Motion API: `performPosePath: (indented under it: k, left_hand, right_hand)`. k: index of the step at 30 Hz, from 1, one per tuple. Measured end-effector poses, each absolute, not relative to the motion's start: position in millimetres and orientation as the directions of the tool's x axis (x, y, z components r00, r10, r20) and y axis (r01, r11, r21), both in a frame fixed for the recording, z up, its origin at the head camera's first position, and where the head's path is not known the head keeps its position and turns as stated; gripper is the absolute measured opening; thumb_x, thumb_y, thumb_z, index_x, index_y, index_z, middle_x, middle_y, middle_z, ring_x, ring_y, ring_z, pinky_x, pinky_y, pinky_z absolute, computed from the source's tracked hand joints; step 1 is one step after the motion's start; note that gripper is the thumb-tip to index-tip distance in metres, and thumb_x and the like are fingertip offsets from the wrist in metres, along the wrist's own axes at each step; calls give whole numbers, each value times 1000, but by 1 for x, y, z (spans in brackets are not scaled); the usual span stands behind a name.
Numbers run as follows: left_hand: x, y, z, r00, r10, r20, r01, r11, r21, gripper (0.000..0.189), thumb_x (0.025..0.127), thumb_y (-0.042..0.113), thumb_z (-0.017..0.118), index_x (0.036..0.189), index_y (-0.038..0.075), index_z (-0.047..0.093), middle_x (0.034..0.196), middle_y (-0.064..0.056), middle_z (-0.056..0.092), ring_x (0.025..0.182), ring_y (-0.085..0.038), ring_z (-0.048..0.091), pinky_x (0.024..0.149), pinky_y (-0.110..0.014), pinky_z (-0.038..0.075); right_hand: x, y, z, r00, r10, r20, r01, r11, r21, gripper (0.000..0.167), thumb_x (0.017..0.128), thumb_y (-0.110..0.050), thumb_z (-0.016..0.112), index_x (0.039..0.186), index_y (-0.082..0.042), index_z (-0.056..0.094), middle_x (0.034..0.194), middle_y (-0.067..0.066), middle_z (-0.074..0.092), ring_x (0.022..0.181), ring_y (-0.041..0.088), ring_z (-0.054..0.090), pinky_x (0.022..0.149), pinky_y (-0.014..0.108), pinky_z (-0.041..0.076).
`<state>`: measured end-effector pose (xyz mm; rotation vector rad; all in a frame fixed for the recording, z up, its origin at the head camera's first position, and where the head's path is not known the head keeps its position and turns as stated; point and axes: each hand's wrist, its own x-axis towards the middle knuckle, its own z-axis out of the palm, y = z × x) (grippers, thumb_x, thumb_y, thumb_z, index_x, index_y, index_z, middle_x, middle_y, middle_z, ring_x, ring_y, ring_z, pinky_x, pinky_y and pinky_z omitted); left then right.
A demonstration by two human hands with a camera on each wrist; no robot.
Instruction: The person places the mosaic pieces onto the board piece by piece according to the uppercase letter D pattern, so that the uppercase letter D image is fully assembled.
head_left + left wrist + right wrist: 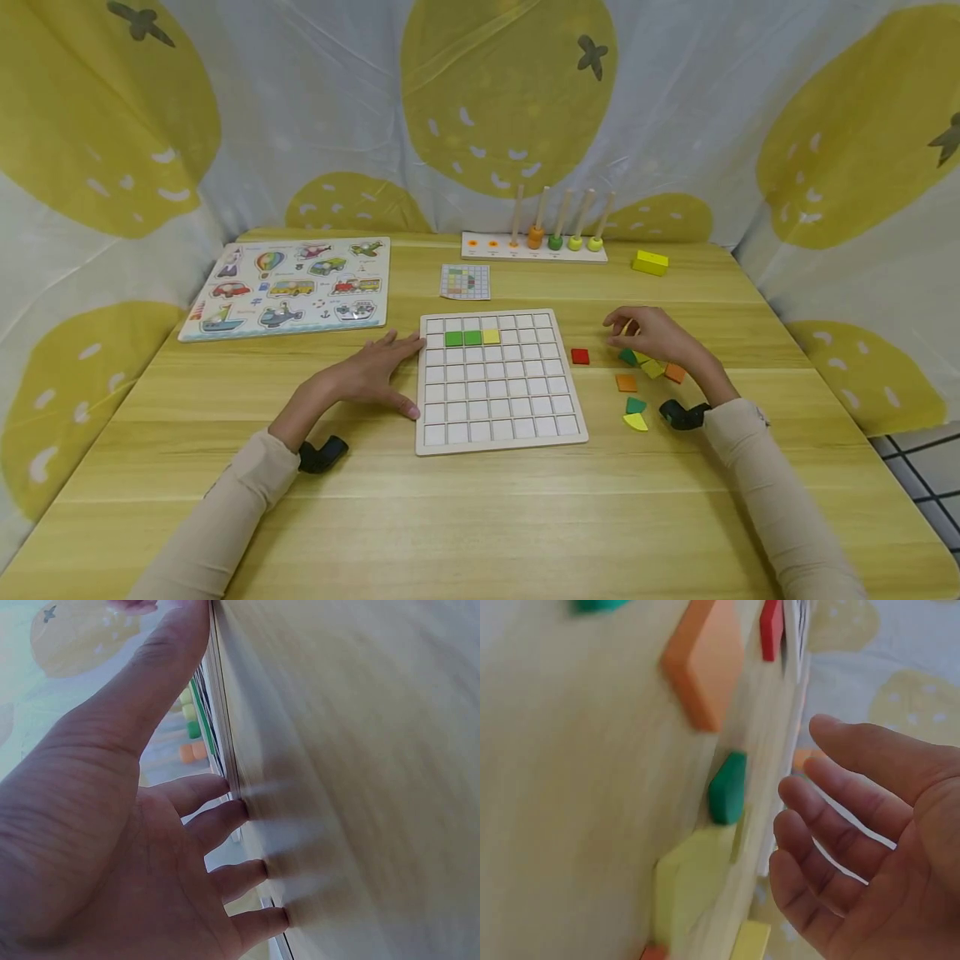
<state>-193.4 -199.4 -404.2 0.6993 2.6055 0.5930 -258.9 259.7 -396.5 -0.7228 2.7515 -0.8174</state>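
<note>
My left hand rests at the left edge of a white wooden grid board, fingers spread, thumb and fingertips against its side. Two green square tiles and a yellow tile lie side by side in an upper row. Above the loose pieces right of the board hovers my right hand, its fingers loosely bent and holding nothing in the right wrist view. Below it lie a green piece, a yellow piece and an orange piece. A red square tile sits nearer the board.
Behind the board lies a small printed pattern card. Farther back stands a peg stand with coloured beads, and a yellow block to its right. A vehicle picture puzzle occupies the back left. Printed cloth hangs around the table.
</note>
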Motion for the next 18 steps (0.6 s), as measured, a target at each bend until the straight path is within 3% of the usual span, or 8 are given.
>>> performPosePath:
  k: [11, 18]
  left_hand:
    - [-192, -199, -402, -805, 544, -238, 385, 783, 488, 112, 69, 55, 80, 152, 5, 24, 158, -18, 17, 143, -48, 2, 110, -66, 6]
    - [-192, -199, -403, -804, 546, -234, 387, 781, 490, 112, 69, 54, 80, 152, 5, 24, 158, -18, 17, 143, -48, 2, 110, -67, 6]
  right_hand:
    - [-246, 288, -403, -889, -443, -119, -316, 780, -540, 38, 84, -26, 75, 110, -2, 63, 96, 10, 61, 80, 20, 52, 69, 32, 46]
    - [-246, 287, -409, -880, -466, -96, -357, 780, -514, 33, 84, -19, 75, 106, 2, 63, 90, 9, 57, 77, 19, 48, 68, 32, 44]
